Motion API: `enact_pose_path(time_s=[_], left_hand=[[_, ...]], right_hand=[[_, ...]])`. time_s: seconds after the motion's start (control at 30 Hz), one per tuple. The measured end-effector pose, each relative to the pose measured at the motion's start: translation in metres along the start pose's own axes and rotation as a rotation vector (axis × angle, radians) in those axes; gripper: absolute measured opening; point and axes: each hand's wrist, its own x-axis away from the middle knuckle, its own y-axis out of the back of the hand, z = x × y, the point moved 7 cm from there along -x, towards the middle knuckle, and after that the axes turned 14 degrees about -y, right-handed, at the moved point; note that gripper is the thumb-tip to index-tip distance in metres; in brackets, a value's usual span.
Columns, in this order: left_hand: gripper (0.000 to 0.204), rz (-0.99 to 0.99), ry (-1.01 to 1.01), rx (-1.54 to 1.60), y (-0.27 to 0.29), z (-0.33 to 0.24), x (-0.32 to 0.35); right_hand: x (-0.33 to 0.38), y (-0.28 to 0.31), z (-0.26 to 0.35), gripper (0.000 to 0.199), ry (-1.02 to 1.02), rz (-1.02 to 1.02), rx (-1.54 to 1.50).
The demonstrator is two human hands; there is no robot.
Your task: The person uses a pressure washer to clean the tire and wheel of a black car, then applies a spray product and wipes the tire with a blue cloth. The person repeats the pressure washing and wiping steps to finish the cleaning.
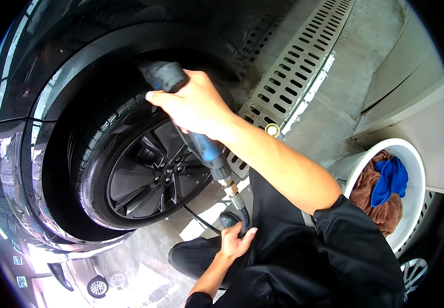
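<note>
My right hand (pixel 194 105) grips a blue and grey spray gun (pixel 181 102), its nozzle end aimed up into the dark wheel arch above a black tyre (pixel 96 149) with a black alloy rim (pixel 147 177). A metal fitting (pixel 229 187) at the gun's lower end joins a black hose (pixel 242 218). My left hand (pixel 235 241) closes around that hose just below the fitting. The car body (pixel 22 102) is black and wet.
A long metal drain grate (pixel 294 66) runs across the wet concrete floor to the upper right. A white bucket (pixel 412 164) at right holds brown and blue cloths. My dark trousers and shoe lie below the gun.
</note>
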Motion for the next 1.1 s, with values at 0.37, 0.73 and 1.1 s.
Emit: enact_pose_path(time_s=[0.37,0.73,1.1], left_hand=[[0.044,0.032,-0.033,0.018,-0.007,-0.006,-0.001],[0.045,0.006,-0.03,0.016,-0.017,-0.006,0.001],[0.044,0.088,-0.019,0.012,-0.029,-0.007,0.008]], right_hand=[[0.015,0.012,0.005,0.034,0.036,-0.091,0.113],[0.048,-0.046,0.025,0.044,0.077,0.147,0.15],[0.028,0.08,-0.043,0.029,-0.282,-0.176,-0.224]])
